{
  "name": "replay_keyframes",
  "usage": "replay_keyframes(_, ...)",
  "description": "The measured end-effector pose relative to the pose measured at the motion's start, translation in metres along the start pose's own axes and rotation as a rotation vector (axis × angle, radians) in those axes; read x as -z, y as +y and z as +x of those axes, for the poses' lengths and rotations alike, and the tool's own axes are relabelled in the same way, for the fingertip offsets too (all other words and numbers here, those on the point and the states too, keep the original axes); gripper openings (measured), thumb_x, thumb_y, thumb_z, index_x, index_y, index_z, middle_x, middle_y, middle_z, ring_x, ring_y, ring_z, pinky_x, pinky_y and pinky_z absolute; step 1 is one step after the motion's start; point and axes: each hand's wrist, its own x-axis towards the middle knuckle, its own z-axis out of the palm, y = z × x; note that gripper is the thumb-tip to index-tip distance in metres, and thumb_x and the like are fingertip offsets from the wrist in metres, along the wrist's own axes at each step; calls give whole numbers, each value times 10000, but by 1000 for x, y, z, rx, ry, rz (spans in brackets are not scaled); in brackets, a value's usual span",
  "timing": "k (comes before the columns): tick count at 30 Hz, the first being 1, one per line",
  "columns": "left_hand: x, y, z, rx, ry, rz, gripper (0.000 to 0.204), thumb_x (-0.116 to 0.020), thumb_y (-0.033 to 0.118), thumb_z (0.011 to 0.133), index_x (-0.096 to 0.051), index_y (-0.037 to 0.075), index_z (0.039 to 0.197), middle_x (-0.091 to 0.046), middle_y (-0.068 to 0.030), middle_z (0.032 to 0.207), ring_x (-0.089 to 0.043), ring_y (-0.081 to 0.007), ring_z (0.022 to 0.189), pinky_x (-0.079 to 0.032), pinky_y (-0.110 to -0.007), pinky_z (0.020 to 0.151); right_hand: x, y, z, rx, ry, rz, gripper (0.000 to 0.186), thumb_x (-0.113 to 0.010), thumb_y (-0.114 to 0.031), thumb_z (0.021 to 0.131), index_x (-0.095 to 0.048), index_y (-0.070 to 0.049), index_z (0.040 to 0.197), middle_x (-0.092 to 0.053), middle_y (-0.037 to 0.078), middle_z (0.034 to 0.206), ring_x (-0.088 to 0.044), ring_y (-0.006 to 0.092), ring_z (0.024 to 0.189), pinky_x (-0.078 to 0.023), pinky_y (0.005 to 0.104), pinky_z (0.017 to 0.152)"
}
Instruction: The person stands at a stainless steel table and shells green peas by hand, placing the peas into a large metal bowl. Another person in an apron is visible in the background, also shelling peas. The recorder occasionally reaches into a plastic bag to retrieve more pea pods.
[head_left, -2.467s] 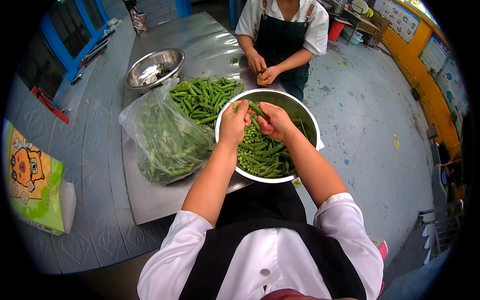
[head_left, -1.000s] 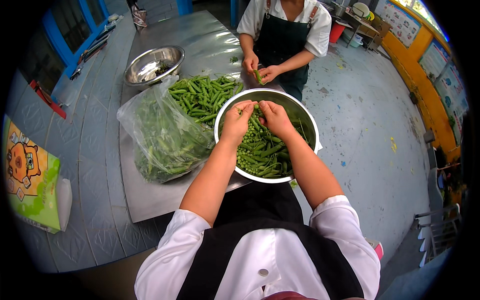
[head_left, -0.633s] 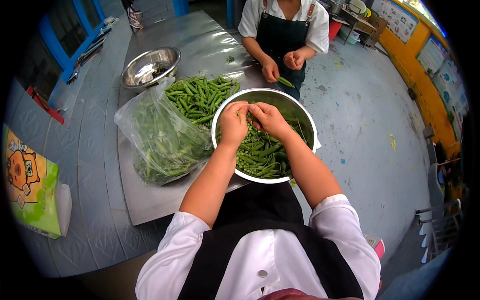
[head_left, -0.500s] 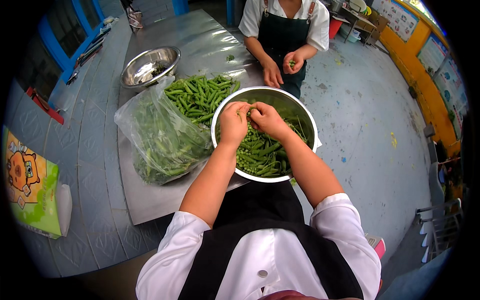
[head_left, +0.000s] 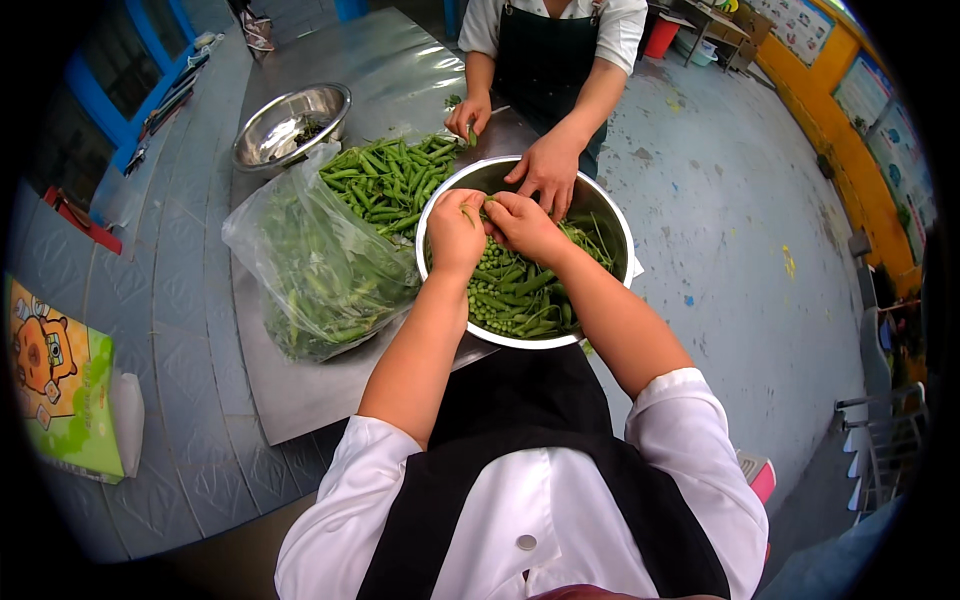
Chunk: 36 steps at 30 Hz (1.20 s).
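Note:
My left hand (head_left: 456, 228) and my right hand (head_left: 523, 226) meet over a big steel bowl (head_left: 530, 341), both pinched on a green pea pod (head_left: 485, 203), which is partly hidden by my fingers. Inside the bowl lie shelled peas and pods (head_left: 530, 298). Left of it are a heap of pea pods (head_left: 392, 172) and a clear plastic bag of pods (head_left: 315, 280) on the steel table (head_left: 300, 400). Across from me, a co-worker's one hand (head_left: 548, 175) reaches into the bowl's far side; the other hand (head_left: 470, 118) holds a pod near the heap.
A smaller steel bowl (head_left: 260, 145) with dark bits sits at the back left. A green-and-orange box (head_left: 60, 380) lies on the grey tiled surface at left. The co-worker in a dark apron (head_left: 530, 55) stands opposite; metal chairs (head_left: 890, 440) are at right, a red bucket (head_left: 660, 38) behind.
The co-worker has leaned in, one hand moving down into the big bowl, the other over toward the heap. My hands stay together over the bowl, fingers shifting on the pod.

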Motion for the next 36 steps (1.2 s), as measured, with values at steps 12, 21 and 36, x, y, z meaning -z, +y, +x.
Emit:
replay_keyframes(12,-7,-13,0,23,-1,35,110,-588,98,809,-624,-6,807,-598,-139,798,-580,-274,712,-456,-347,645,2,-5,-2,-189,55,51,153,-521,-110,798,-563,-10,905,-592,45,752,-501,85,598,-402,228,529)
replay_keyframes(21,-5,-15,2,40,28,5,103,-594,93,789,-624,-6,789,-593,-147,764,-572,-305,712,-452,-371,640,2,2,0,-94,-19,-22,139,-465,-38,782,-525,-9,904,-562,44,718,-473,82,526,-364,211,434)
replay_keyframes(36,-5,-16,6,-94,156,10,177,-519,153,880,-595,-6,867,-624,-104,782,-593,-202,677,-448,-285,589,-5,25,2,40,-49,-712,268,-554,-131,708,-613,-1,934,-630,141,799,-607,277,754,-474,318,689)
